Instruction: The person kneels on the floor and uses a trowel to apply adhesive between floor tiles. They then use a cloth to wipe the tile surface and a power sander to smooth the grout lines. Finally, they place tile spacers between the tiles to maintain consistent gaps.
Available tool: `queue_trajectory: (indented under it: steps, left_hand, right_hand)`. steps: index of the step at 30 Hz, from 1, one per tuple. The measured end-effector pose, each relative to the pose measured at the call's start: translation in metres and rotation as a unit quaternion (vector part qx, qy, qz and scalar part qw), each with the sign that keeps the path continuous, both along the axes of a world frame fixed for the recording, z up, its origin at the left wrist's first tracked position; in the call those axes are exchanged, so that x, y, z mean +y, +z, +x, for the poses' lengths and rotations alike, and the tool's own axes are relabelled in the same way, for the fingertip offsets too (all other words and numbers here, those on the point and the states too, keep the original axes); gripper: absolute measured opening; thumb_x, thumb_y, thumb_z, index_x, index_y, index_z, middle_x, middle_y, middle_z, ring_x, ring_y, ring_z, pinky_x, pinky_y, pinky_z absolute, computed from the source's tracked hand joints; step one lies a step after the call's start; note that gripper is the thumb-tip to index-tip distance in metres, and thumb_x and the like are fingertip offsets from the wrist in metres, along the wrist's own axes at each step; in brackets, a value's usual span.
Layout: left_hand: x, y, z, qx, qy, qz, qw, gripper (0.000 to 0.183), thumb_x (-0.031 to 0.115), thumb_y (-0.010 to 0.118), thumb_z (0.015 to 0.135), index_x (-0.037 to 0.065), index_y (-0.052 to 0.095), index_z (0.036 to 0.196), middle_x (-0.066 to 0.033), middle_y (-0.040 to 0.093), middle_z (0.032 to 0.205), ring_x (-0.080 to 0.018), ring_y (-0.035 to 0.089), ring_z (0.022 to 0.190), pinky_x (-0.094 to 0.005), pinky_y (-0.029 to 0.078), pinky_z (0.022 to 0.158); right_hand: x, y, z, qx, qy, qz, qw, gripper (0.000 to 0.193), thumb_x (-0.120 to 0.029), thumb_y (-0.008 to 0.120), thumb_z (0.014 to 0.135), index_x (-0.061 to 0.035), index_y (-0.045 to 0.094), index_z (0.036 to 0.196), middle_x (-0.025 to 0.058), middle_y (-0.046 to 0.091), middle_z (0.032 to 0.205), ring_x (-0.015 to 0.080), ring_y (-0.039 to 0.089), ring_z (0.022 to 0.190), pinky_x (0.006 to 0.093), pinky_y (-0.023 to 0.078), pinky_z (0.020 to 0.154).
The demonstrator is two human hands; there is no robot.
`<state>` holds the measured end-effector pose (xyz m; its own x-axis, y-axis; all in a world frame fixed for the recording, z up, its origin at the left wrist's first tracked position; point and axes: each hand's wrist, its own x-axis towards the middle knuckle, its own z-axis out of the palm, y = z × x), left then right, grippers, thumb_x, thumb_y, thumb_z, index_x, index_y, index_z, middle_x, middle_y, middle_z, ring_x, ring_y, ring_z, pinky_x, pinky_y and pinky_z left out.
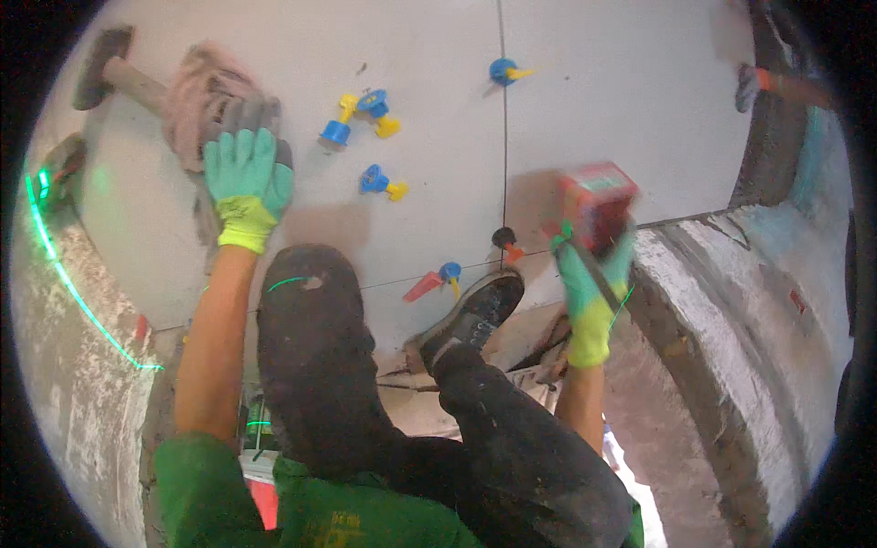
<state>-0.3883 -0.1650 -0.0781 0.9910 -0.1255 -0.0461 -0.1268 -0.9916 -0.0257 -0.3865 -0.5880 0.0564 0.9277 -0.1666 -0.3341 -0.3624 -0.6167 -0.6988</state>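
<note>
My left hand (pixel 245 178), in a green and yellow glove with grey fingertips, lies on the large grey tile (pixel 429 55). Its fingers are stretched out and reach the edge of a crumpled pinkish rag (pixel 203 87). A mallet (pixel 119 73) with a dark head and a light handle lies partly under that rag. My right hand (pixel 592 288), gloved alike, is closed around a red, boxy tool (pixel 601 185) just above the tile near a joint. Motion blurs the tool, so its exact kind and underside cannot be made out.
Blue and yellow tile-levelling knobs (pixel 373 180) are scattered on the tiles; a black and orange one (pixel 505 240) stands in the joint. A red wedge (pixel 421 287) lies near my shoe (pixel 475 315). Rough walls flank both sides, with a green laser line (pixel 78 297) at left.
</note>
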Motion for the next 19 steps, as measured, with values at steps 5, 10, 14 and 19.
queue_trajectory:
  steps: [5, 10, 14, 19]
  left_hand:
    - [-0.008, 0.0, 0.01, -0.043, -0.004, -0.019, 0.999, 0.046, 0.031, 0.058, 0.082, 0.006, 0.063, 0.12, -0.0181, 0.057, 0.13, -0.0404, 0.051, 0.121, -0.0586, 0.032, 0.109]
    - [-0.002, 0.036, 0.024, 0.053, -0.02, -0.065, 0.996, 0.048, 0.019, 0.059, 0.083, 0.008, 0.06, 0.13, -0.0178, 0.055, 0.136, -0.0409, 0.049, 0.127, -0.0512, 0.036, 0.11]
    - [-0.017, 0.146, 0.024, 0.118, -0.008, -0.096, 0.988, 0.046, 0.018, 0.059, 0.084, 0.011, 0.061, 0.129, -0.0195, 0.059, 0.13, -0.0411, 0.055, 0.12, -0.0494, 0.045, 0.099]
    - [-0.084, 0.319, -0.018, 0.297, 0.008, -0.263, 0.918, 0.034, 0.021, 0.056, 0.085, 0.01, 0.069, 0.114, -0.0211, 0.069, 0.103, -0.044, 0.063, 0.096, -0.051, 0.05, 0.084]
  right_hand:
    - [0.084, -0.02, 0.005, 0.039, 0.211, -0.138, 0.967, 0.084, -0.034, 0.079, 0.074, 0.0081, 0.042, 0.137, 0.0337, 0.048, 0.134, 0.0477, 0.05, 0.124, 0.0501, 0.044, 0.103]
    - [0.021, 0.033, -0.068, 0.088, 0.158, 0.049, 0.982, 0.072, -0.038, 0.068, 0.087, -0.0034, 0.046, 0.145, 0.0292, 0.054, 0.137, 0.0435, 0.054, 0.126, 0.0479, 0.047, 0.101]
    - [-0.112, 0.183, -0.228, 0.233, -0.224, 0.147, 0.935, 0.052, -0.028, 0.062, 0.096, 0.0006, 0.053, 0.138, 0.0092, 0.066, 0.115, 0.0174, 0.064, 0.103, 0.0327, 0.052, 0.089]
    - [-0.29, 0.431, -0.395, 0.069, -0.31, 0.462, 0.828, 0.023, -0.026, 0.052, 0.102, -0.0114, 0.062, 0.116, 0.0034, 0.066, 0.106, 0.0204, 0.064, 0.091, 0.034, 0.054, 0.077]
